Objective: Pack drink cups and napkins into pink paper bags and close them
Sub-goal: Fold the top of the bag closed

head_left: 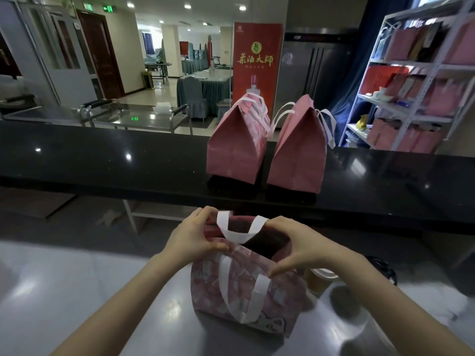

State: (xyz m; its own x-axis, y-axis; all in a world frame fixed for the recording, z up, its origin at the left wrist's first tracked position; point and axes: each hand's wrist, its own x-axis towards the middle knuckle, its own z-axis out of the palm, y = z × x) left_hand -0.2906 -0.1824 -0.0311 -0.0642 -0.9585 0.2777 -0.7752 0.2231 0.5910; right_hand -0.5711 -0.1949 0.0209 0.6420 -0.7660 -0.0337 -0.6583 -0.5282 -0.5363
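Note:
A pink patterned paper bag (pixel 239 296) with white handles stands upright on the steel worktop (pixel 77 291) right in front of me. Its mouth is still parted. My left hand (pixel 191 237) pinches the left end of the bag's top edge. My right hand (pixel 293 245) pinches the right end, thumb and fingers on the rim. What lies inside the bag is hidden in shadow. A paper drink cup (pixel 320 280) with a white lid stands just right of the bag, behind my right wrist.
Two closed pink bags (pixel 236 147) (pixel 298 152) stand side by side on the raised black counter (pixel 102 160) beyond the worktop. A white shelf rack (pixel 416 80) with pink packages is at the far right. A dark cable lies at the worktop's right.

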